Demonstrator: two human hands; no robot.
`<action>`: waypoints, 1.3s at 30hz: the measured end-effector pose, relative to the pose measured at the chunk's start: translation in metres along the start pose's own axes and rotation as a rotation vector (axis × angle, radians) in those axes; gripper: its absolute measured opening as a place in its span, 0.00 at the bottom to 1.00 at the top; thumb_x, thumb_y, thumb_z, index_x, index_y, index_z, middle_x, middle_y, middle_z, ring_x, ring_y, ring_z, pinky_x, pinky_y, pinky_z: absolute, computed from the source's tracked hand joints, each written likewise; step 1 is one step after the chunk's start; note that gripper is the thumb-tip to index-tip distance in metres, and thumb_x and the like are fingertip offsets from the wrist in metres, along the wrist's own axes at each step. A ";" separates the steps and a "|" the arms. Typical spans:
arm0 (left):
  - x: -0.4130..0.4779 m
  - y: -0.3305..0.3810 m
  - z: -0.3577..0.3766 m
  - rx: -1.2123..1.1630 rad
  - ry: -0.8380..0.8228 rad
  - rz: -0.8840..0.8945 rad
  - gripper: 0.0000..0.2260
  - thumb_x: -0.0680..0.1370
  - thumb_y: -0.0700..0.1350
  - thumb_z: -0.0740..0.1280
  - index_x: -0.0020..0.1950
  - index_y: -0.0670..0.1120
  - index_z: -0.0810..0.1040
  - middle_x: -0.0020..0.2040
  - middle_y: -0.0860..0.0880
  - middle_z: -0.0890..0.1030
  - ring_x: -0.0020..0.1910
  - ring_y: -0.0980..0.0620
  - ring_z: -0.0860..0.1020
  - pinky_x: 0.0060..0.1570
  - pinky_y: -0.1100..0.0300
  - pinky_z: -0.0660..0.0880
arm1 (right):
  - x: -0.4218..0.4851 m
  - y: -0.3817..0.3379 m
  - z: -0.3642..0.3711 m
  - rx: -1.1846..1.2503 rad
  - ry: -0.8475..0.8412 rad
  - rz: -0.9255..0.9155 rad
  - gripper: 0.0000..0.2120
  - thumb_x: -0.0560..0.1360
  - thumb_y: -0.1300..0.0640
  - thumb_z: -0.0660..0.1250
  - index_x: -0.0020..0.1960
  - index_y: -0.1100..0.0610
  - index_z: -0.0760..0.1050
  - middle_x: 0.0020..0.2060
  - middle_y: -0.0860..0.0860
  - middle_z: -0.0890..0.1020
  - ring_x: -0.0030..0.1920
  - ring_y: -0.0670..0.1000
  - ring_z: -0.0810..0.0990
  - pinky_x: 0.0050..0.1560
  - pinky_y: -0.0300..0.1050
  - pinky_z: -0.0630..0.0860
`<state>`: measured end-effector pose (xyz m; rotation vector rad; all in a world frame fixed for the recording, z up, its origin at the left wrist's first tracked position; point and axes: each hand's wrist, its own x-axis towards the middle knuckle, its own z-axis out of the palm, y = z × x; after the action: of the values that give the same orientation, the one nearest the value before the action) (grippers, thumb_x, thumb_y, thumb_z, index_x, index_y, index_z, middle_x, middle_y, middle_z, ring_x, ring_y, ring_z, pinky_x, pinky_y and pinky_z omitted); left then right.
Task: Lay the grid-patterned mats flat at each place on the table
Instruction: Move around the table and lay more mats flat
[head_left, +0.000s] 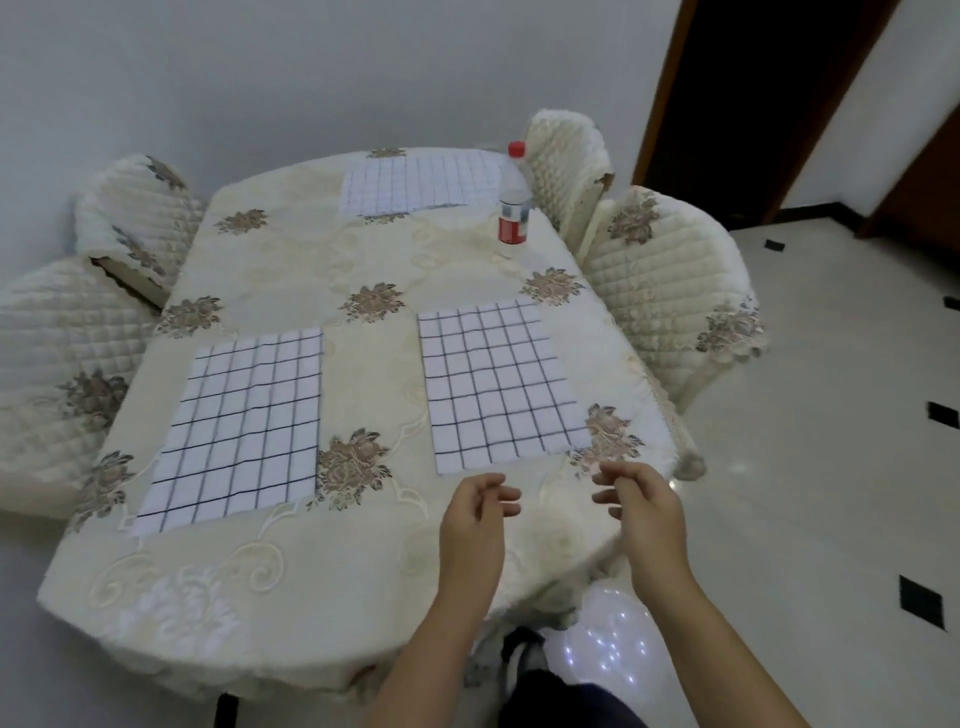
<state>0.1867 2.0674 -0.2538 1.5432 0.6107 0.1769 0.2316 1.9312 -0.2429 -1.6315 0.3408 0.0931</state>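
Note:
Three white mats with dark grid lines lie flat on the cream floral tablecloth (363, 260). One mat (239, 426) is at the near left, one mat (498, 384) at the near right, and a third mat (421, 182) at the far end. My left hand (475, 512) hovers just below the near-right mat's front edge, fingers loosely curled, holding nothing. My right hand (641, 501) hovers beside it near the table's right edge, fingers also loosely curled and empty. Neither hand touches a mat.
A plastic bottle (514, 202) with a red cap and red label stands at the far right of the table. Quilted chairs stand at the left (62, 364), far left (140, 208), right (670, 280) and far right (566, 161). A dark doorway (753, 93) opens at the back right.

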 end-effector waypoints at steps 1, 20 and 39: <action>-0.007 0.004 0.009 -0.004 -0.037 0.009 0.12 0.79 0.36 0.56 0.46 0.49 0.75 0.42 0.50 0.82 0.39 0.55 0.80 0.36 0.71 0.72 | -0.004 -0.003 -0.009 0.023 0.015 -0.014 0.14 0.76 0.68 0.55 0.43 0.54 0.76 0.40 0.51 0.80 0.38 0.50 0.78 0.41 0.41 0.72; -0.002 0.102 0.365 -0.036 -0.530 0.268 0.14 0.78 0.31 0.56 0.45 0.47 0.76 0.39 0.49 0.81 0.37 0.56 0.79 0.44 0.62 0.76 | 0.163 -0.098 -0.267 0.328 0.197 -0.118 0.13 0.77 0.68 0.54 0.42 0.59 0.75 0.35 0.53 0.80 0.29 0.44 0.76 0.40 0.41 0.71; 0.186 0.154 0.638 -0.115 -0.433 0.149 0.11 0.78 0.32 0.57 0.45 0.44 0.76 0.38 0.47 0.81 0.32 0.60 0.78 0.34 0.75 0.70 | 0.464 -0.144 -0.385 0.285 0.309 -0.047 0.13 0.77 0.67 0.56 0.42 0.57 0.77 0.35 0.51 0.81 0.32 0.47 0.77 0.44 0.42 0.72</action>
<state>0.6846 1.6041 -0.2082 1.4554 0.1411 -0.0127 0.6574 1.4834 -0.1904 -1.3682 0.5265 -0.2364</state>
